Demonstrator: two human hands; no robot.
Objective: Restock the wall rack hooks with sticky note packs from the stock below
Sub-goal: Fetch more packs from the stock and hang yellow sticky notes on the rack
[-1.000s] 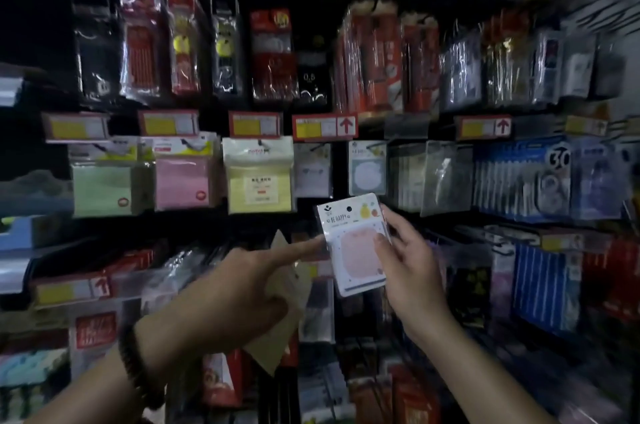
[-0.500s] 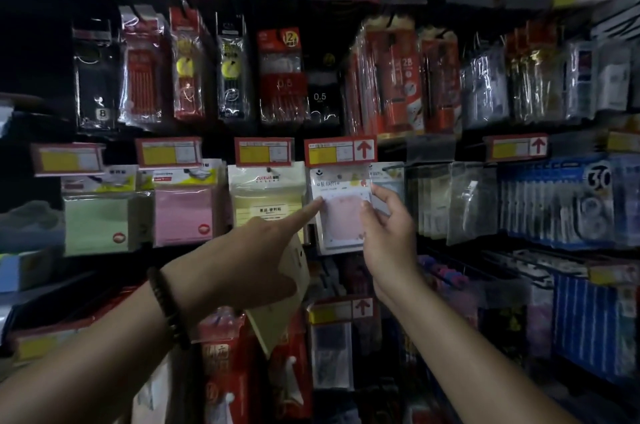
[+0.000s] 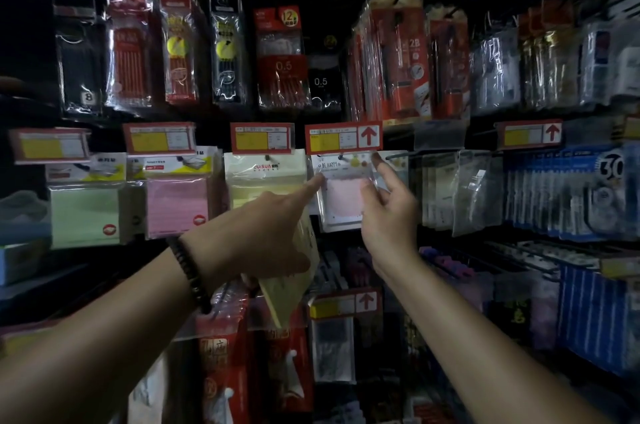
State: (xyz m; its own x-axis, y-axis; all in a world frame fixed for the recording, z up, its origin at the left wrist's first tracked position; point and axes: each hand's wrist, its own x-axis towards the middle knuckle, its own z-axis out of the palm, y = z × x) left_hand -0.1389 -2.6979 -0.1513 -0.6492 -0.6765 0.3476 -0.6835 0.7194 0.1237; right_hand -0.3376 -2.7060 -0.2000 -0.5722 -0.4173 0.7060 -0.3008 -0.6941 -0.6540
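A pink sticky note pack (image 3: 341,197) marked "BE HAPPY" hangs from a hook (image 3: 341,157) under a red and yellow price tag (image 3: 343,138). My left hand (image 3: 263,233) stretches its index finger to the pack's left edge, while its lower fingers grip a yellow sticky note pack (image 3: 291,285) against the palm. My right hand (image 3: 388,216) is at the pink pack's right side. Its thumb lies on the front of the pack, and its index finger reaches up to the top right corner. The other fingers are loose.
On the same row hang yellow (image 3: 265,178), pink (image 3: 176,205) and green (image 3: 85,212) note packs to the left. Clear packs (image 3: 460,191) and blue correction tape packs (image 3: 568,191) hang to the right. Pencil and refill packs (image 3: 282,60) fill the row above, and more stock hangs below (image 3: 332,347).
The pink pack went up from chest height onto the hook under the arrow tag. My right hand's hold on it has loosened. My left index finger followed the pack's left edge upward.
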